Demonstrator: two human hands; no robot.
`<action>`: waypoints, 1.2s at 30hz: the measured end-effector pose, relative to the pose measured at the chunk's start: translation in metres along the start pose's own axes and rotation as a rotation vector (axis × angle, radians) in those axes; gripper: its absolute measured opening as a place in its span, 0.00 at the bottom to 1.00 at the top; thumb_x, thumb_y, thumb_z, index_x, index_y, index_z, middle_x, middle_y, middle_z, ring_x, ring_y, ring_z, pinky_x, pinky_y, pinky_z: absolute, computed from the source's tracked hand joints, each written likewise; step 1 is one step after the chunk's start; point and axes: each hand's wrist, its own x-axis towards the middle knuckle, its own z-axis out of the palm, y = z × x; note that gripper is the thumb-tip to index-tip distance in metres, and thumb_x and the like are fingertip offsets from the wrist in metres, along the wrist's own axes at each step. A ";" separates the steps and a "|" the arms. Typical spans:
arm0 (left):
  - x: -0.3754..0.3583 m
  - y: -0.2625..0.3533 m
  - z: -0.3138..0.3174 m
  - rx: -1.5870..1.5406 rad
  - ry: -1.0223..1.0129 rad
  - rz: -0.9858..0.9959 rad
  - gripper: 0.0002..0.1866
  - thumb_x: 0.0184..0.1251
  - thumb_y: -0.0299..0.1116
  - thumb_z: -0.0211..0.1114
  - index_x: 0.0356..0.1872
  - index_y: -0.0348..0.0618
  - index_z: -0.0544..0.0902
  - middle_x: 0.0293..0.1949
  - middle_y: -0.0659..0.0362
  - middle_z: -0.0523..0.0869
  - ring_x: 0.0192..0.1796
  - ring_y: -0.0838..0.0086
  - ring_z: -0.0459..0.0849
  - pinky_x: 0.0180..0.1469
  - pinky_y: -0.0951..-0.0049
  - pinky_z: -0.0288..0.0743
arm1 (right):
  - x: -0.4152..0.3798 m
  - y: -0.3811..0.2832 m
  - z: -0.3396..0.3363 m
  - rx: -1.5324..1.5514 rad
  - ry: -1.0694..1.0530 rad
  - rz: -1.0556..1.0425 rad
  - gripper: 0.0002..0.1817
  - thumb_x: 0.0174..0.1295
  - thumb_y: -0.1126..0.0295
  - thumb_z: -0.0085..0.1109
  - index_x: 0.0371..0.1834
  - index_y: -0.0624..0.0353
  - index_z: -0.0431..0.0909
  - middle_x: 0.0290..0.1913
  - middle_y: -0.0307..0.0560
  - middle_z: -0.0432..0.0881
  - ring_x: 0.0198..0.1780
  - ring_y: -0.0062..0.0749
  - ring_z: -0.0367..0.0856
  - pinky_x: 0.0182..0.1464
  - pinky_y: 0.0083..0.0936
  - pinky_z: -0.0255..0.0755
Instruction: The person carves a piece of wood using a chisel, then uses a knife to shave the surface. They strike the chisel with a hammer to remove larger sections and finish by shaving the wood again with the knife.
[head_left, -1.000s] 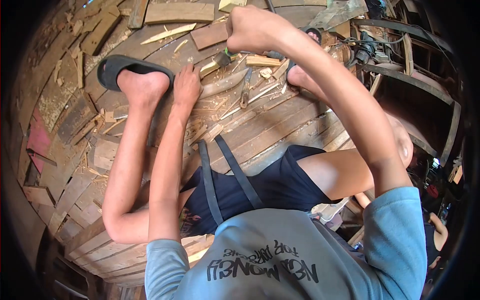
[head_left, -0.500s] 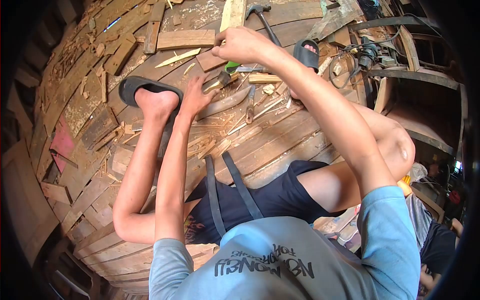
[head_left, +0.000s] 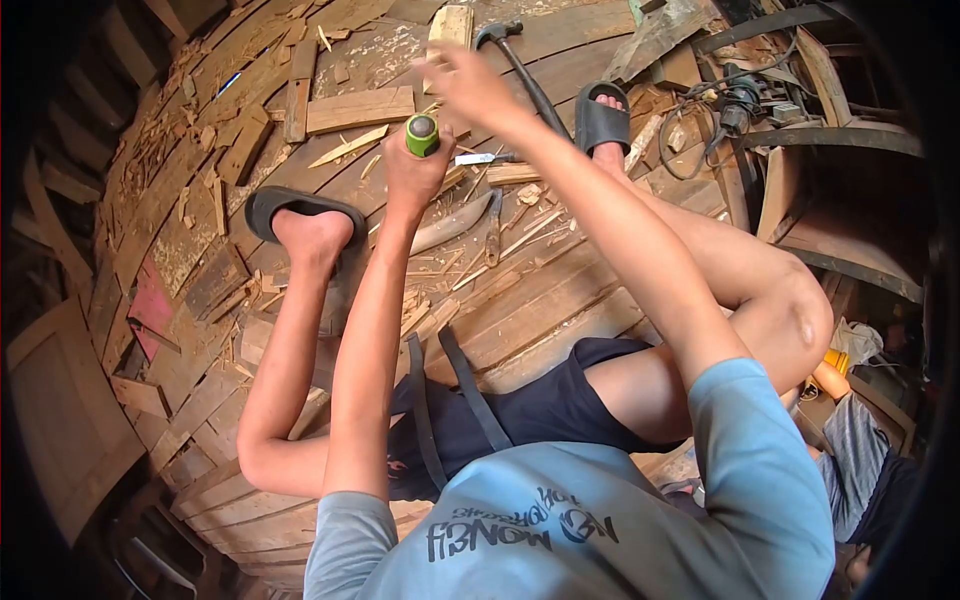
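By the left hand, curled in a fist, a green handle is gripped, its butt turned up to the camera, its long axis pointed toward the floor. The right hand, blurred, fingers loosely spread, is held just beyond it, nothing seen in its grasp. Farther out, a hammer is seen near a block.

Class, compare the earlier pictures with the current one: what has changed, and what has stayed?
The left hand has left the curved wooden piece, moved forward and to the right, and now grips a green handle. The right hand, earlier closed, has opened; it is blurred, with nothing visible in it. The curved wooden piece and slim tool beside it stayed put.
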 end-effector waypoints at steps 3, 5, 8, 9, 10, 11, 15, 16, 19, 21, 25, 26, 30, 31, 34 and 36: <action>0.004 -0.001 0.001 0.187 -0.047 -0.039 0.12 0.61 0.30 0.69 0.21 0.38 0.77 0.17 0.61 0.76 0.23 0.79 0.72 0.28 0.72 0.69 | 0.009 0.127 -0.032 -0.315 0.188 0.155 0.29 0.60 0.57 0.62 0.62 0.62 0.76 0.54 0.67 0.81 0.59 0.58 0.78 0.63 0.45 0.70; 0.002 -0.003 0.004 0.185 -0.056 -0.045 0.13 0.61 0.30 0.69 0.21 0.38 0.76 0.17 0.61 0.74 0.22 0.79 0.71 0.28 0.72 0.68 | 0.003 0.171 -0.055 -0.571 -0.037 0.512 0.35 0.59 0.54 0.61 0.68 0.59 0.70 0.61 0.68 0.73 0.63 0.63 0.73 0.65 0.48 0.69; 0.005 -0.005 0.010 0.189 -0.059 -0.001 0.14 0.61 0.29 0.68 0.19 0.38 0.73 0.15 0.61 0.71 0.21 0.78 0.68 0.26 0.71 0.66 | -0.015 0.215 -0.052 -0.718 -0.058 0.546 0.35 0.59 0.59 0.62 0.69 0.60 0.65 0.64 0.67 0.70 0.64 0.63 0.71 0.66 0.48 0.69; 0.005 -0.003 0.011 0.181 -0.047 -0.028 0.13 0.58 0.29 0.69 0.20 0.37 0.74 0.16 0.55 0.73 0.19 0.69 0.71 0.26 0.67 0.67 | -0.017 0.218 -0.048 -0.759 -0.102 0.513 0.34 0.59 0.61 0.62 0.68 0.62 0.64 0.65 0.67 0.69 0.65 0.62 0.71 0.66 0.47 0.69; 0.006 0.000 0.012 0.172 -0.035 -0.051 0.12 0.56 0.29 0.69 0.20 0.36 0.75 0.16 0.49 0.75 0.18 0.61 0.74 0.25 0.63 0.69 | -0.016 0.219 -0.045 -0.799 -0.142 0.477 0.34 0.59 0.64 0.61 0.68 0.64 0.63 0.65 0.67 0.69 0.67 0.61 0.70 0.67 0.46 0.68; 0.007 0.003 0.013 0.170 -0.031 -0.050 0.13 0.56 0.29 0.69 0.19 0.36 0.74 0.16 0.49 0.75 0.17 0.61 0.73 0.25 0.62 0.68 | -0.013 0.220 -0.044 -0.793 -0.147 0.472 0.34 0.59 0.64 0.61 0.68 0.64 0.63 0.65 0.67 0.69 0.67 0.61 0.70 0.67 0.46 0.68; 0.004 -0.012 0.007 0.165 0.007 -0.048 0.14 0.56 0.28 0.69 0.18 0.37 0.72 0.15 0.50 0.72 0.17 0.63 0.71 0.24 0.62 0.65 | 0.013 0.211 -0.046 -0.661 -0.207 0.606 0.30 0.58 0.68 0.59 0.66 0.67 0.68 0.60 0.65 0.77 0.62 0.61 0.77 0.63 0.46 0.73; 0.003 -0.015 0.005 0.168 0.010 -0.044 0.14 0.56 0.28 0.69 0.18 0.37 0.72 0.15 0.50 0.72 0.17 0.63 0.71 0.24 0.62 0.65 | 0.021 0.205 -0.047 -0.581 -0.157 0.642 0.26 0.56 0.68 0.59 0.59 0.67 0.74 0.57 0.65 0.80 0.59 0.60 0.79 0.61 0.46 0.74; -0.001 -0.019 0.002 0.081 0.052 -0.076 0.15 0.56 0.28 0.68 0.18 0.37 0.71 0.14 0.52 0.70 0.17 0.64 0.68 0.23 0.63 0.64 | 0.041 0.167 -0.053 -0.477 -0.053 0.703 0.20 0.53 0.67 0.59 0.49 0.67 0.82 0.53 0.65 0.83 0.55 0.59 0.82 0.58 0.45 0.75; 0.001 -0.017 0.002 0.071 0.058 -0.084 0.15 0.56 0.28 0.67 0.18 0.38 0.70 0.14 0.54 0.69 0.17 0.66 0.66 0.23 0.64 0.63 | 0.047 0.144 -0.066 -0.452 0.015 0.725 0.19 0.52 0.67 0.59 0.45 0.67 0.84 0.52 0.65 0.84 0.53 0.58 0.83 0.57 0.44 0.76; 0.004 -0.011 0.003 0.070 0.065 -0.072 0.15 0.55 0.28 0.68 0.17 0.38 0.70 0.14 0.55 0.68 0.17 0.71 0.65 0.23 0.66 0.64 | 0.033 0.082 -0.100 0.569 -0.177 0.846 0.11 0.66 0.62 0.56 0.30 0.53 0.67 0.20 0.30 0.65 0.17 0.11 0.63 0.16 0.15 0.57; 0.003 -0.011 0.002 0.084 0.063 -0.065 0.15 0.55 0.28 0.68 0.17 0.37 0.70 0.14 0.55 0.68 0.17 0.72 0.65 0.23 0.66 0.64 | 0.023 0.057 -0.111 0.557 -0.180 0.842 0.11 0.66 0.62 0.56 0.30 0.53 0.67 0.20 0.30 0.65 0.17 0.11 0.63 0.16 0.15 0.57; 0.006 -0.014 0.003 0.088 0.093 -0.066 0.14 0.54 0.28 0.68 0.18 0.36 0.72 0.14 0.53 0.71 0.17 0.72 0.68 0.23 0.66 0.65 | -0.001 -0.018 -0.150 0.229 -0.399 0.602 0.10 0.66 0.63 0.57 0.37 0.58 0.74 0.20 0.31 0.68 0.15 0.13 0.64 0.16 0.16 0.58; 0.005 -0.016 0.003 0.078 0.090 -0.056 0.14 0.54 0.28 0.68 0.18 0.36 0.72 0.14 0.53 0.71 0.17 0.72 0.68 0.23 0.66 0.65 | -0.006 -0.035 -0.157 0.031 -0.438 0.518 0.12 0.67 0.61 0.58 0.41 0.59 0.76 0.21 0.31 0.69 0.15 0.13 0.64 0.16 0.16 0.58; 0.009 -0.013 0.001 0.054 0.112 -0.074 0.13 0.54 0.29 0.68 0.18 0.35 0.73 0.14 0.52 0.71 0.18 0.71 0.68 0.23 0.66 0.66 | -0.045 -0.085 -0.161 -0.073 -0.463 0.407 0.15 0.68 0.58 0.58 0.48 0.59 0.79 0.21 0.32 0.70 0.16 0.15 0.66 0.17 0.18 0.59; 0.006 -0.010 -0.003 0.072 0.097 -0.087 0.13 0.54 0.29 0.68 0.19 0.35 0.73 0.15 0.51 0.73 0.18 0.71 0.71 0.25 0.64 0.67 | -0.068 -0.117 -0.156 -0.168 -0.451 0.428 0.15 0.70 0.57 0.56 0.47 0.59 0.79 0.22 0.32 0.71 0.20 0.16 0.69 0.22 0.20 0.63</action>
